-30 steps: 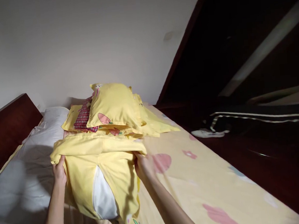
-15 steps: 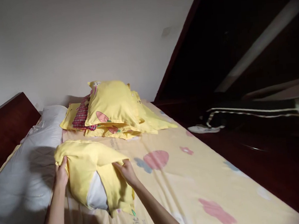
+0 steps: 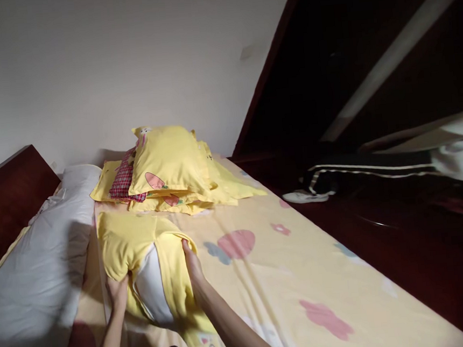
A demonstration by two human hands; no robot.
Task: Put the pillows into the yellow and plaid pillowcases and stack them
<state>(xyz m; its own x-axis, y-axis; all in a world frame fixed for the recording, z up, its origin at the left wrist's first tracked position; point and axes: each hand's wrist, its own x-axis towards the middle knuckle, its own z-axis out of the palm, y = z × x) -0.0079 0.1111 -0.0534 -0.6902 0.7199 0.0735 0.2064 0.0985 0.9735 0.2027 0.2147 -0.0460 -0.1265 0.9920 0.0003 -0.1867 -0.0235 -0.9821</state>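
A white pillow [image 3: 152, 288] lies half inside a yellow pillowcase [image 3: 126, 245] on the bed in front of me. My left hand [image 3: 118, 292] is tucked under the left side of the pillowcase, fingers curled on the fabric. My right hand [image 3: 191, 266] presses along the right side of the pillowcase, fingers closed on its edge. The white pillow shows through the opening between my hands.
A stack of yellow pillows [image 3: 170, 168] with a red plaid cloth [image 3: 122, 180] sits at the head of the bed. A white duvet [image 3: 37, 266] lies at the left by a dark wooden headboard [image 3: 7, 198]. The yellow patterned sheet [image 3: 305, 275] stretches right; shoes [image 3: 306, 194] lie on the dark floor.
Both hands drew in toward me and closer together, bunching the pillowcase narrower around the pillow. The left hand went from the top corner to beneath the case.
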